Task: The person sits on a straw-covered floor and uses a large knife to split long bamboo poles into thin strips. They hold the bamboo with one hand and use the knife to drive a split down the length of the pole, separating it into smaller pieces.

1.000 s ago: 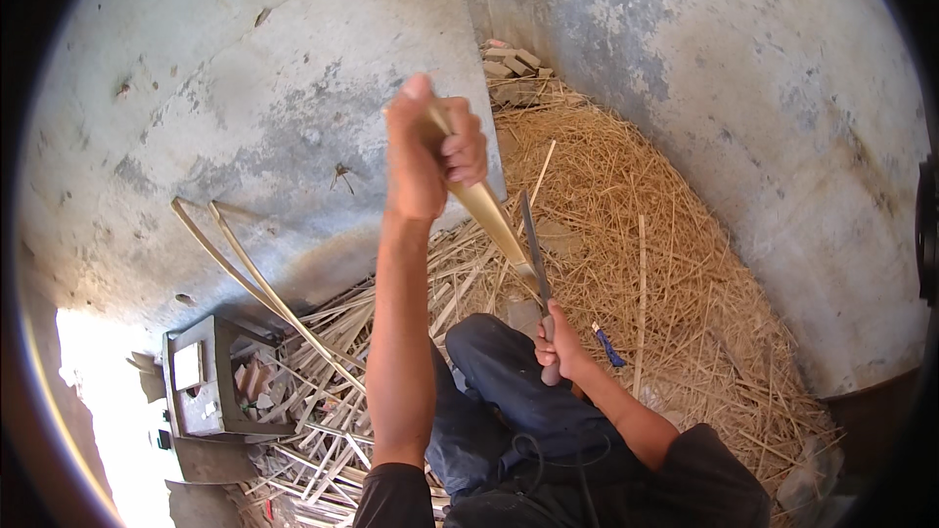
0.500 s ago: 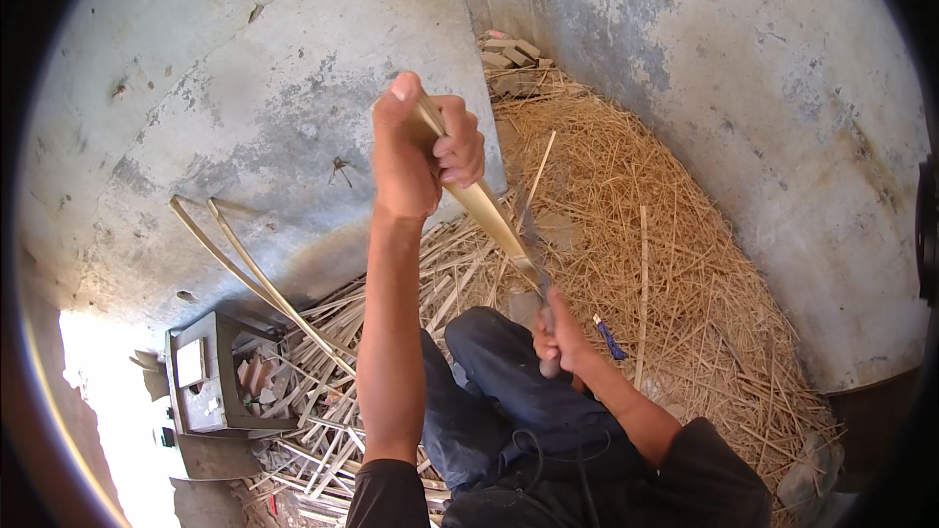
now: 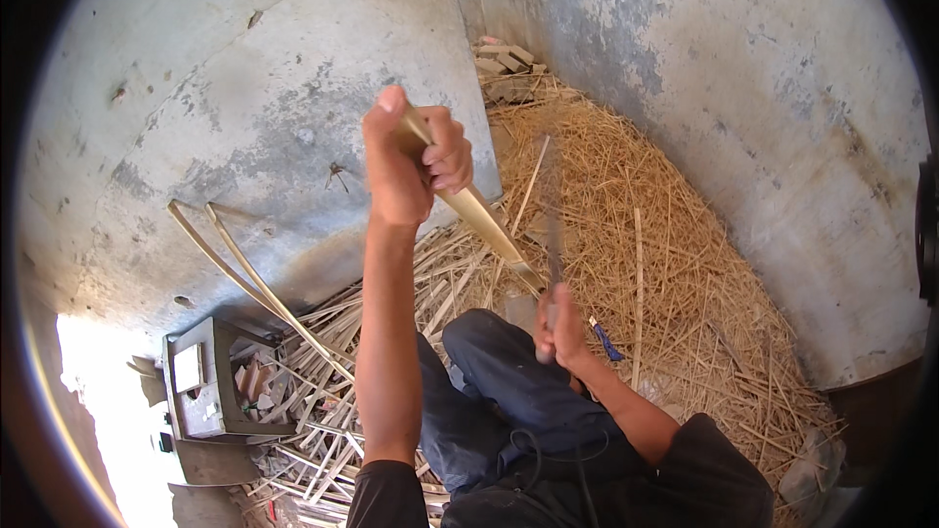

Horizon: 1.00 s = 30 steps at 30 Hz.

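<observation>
My left hand (image 3: 416,161) is raised in front of the wall, fingers wrapped round the upper end of a split bamboo strip (image 3: 484,227). The strip slants down to the right, its lower end close to my right hand (image 3: 564,328). That hand is closed on the handle of a knife, whose long dark blade (image 3: 554,220) points away from me and is smeared by motion. A narrow gap shows between most of the blade and the strip; whether they touch near the handle I cannot tell. My bent knees (image 3: 489,352) are below.
Bamboo shavings (image 3: 626,196) heap up on the right, with a small blue-handled object (image 3: 605,341) among them. Cut strips (image 3: 323,450) litter the floor at left, beside an overturned stool (image 3: 227,411). Two long strips (image 3: 284,305) lean near the wall. Bricks (image 3: 509,61) lie in the far corner.
The knife blade has swung away from the bamboo strip to a more upright angle, and my right hand has shifted slightly right. My left hand with the strip is a little lower and further left.
</observation>
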Available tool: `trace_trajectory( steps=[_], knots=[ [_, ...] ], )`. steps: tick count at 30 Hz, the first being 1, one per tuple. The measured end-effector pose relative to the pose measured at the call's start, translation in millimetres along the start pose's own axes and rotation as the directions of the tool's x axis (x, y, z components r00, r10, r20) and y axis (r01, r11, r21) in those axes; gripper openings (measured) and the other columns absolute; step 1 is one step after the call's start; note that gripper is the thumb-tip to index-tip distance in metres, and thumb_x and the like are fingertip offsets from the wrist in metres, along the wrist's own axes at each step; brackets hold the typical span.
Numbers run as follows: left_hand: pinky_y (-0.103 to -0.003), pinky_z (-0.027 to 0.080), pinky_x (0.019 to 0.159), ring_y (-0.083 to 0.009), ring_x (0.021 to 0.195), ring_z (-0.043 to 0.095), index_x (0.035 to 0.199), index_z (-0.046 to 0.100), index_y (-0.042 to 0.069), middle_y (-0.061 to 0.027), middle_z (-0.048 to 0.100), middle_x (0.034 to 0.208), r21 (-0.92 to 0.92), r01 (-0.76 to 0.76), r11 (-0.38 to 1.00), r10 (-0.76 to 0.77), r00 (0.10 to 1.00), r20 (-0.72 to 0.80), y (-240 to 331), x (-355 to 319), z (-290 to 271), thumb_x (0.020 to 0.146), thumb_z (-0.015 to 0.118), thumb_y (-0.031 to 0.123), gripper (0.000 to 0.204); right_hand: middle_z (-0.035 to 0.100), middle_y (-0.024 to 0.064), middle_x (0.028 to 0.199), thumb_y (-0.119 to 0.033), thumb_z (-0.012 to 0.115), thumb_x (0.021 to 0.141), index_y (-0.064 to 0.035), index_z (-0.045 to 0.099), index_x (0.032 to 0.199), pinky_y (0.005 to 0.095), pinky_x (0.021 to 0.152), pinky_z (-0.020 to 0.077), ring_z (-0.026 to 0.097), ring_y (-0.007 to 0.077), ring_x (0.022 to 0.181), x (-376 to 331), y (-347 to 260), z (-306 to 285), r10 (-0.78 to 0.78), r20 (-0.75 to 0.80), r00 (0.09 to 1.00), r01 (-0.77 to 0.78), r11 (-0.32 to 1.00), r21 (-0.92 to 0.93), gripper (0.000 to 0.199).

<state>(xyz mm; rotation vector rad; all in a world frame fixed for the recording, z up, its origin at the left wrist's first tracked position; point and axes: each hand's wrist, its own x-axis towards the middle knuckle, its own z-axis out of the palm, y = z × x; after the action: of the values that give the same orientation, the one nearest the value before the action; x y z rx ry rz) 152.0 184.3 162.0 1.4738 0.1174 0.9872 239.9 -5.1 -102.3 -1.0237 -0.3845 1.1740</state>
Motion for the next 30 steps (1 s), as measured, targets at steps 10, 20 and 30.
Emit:
trace_trajectory(
  steps=[10, 20, 30],
  knots=[
    [-0.032, 0.023, 0.041, -0.0144, 0.04, 0.024, 0.053, 0.028, 0.014, 0.0003, 0.024, 0.047, 0.029, 0.085, 0.996, -0.085, 0.996, 0.005, 2.3, 6.3, 15.9, 0.096, 0.032, 0.069, 0.07, 0.036, -0.0037, 0.05, -0.033, 0.063, 0.099, -0.0116, 0.044, 0.077, 0.0271, 0.034, 0.0299, 0.033, 0.007, 0.037, 6.6, -62.1, 15.9, -0.037, 0.066, 0.997, 0.043, 0.995, -0.087, 0.036],
    [-0.032, 0.025, 0.041, -0.0148, 0.04, 0.025, 0.054, 0.029, 0.014, -0.0002, 0.025, 0.046, 0.026, 0.06, 0.998, -0.06, 0.998, -0.014, 1.0, -3.6, 25.4, 0.097, 0.03, 0.069, 0.069, 0.041, 0.0007, 0.054, -0.001, 0.063, 0.088, -0.0047, 0.051, 0.086, 0.0288, 0.035, 0.0302, 0.036, 0.0106, 0.038, 40.8, 50.9, -59.1, 0.291, -0.125, 0.948, -0.316, 0.896, -0.312, 0.012],
    [-0.031, 0.023, 0.041, -0.0137, 0.041, 0.023, 0.055, 0.025, 0.015, 0.0006, 0.023, 0.048, 0.044, 0.083, 0.996, -0.082, 0.996, -0.027, 2.4, 7.5, 34.3, 0.096, 0.031, 0.069, 0.068, 0.039, -0.001, 0.054, 0.0, 0.063, 0.087, -0.0097, 0.045, 0.076, 0.0266, 0.037, 0.0267, 0.035, 0.008, 0.04, 32.2, 28.7, -50.4, 0.364, -0.064, 0.929, -0.369, 0.907, -0.203, 0.024]
  ],
)
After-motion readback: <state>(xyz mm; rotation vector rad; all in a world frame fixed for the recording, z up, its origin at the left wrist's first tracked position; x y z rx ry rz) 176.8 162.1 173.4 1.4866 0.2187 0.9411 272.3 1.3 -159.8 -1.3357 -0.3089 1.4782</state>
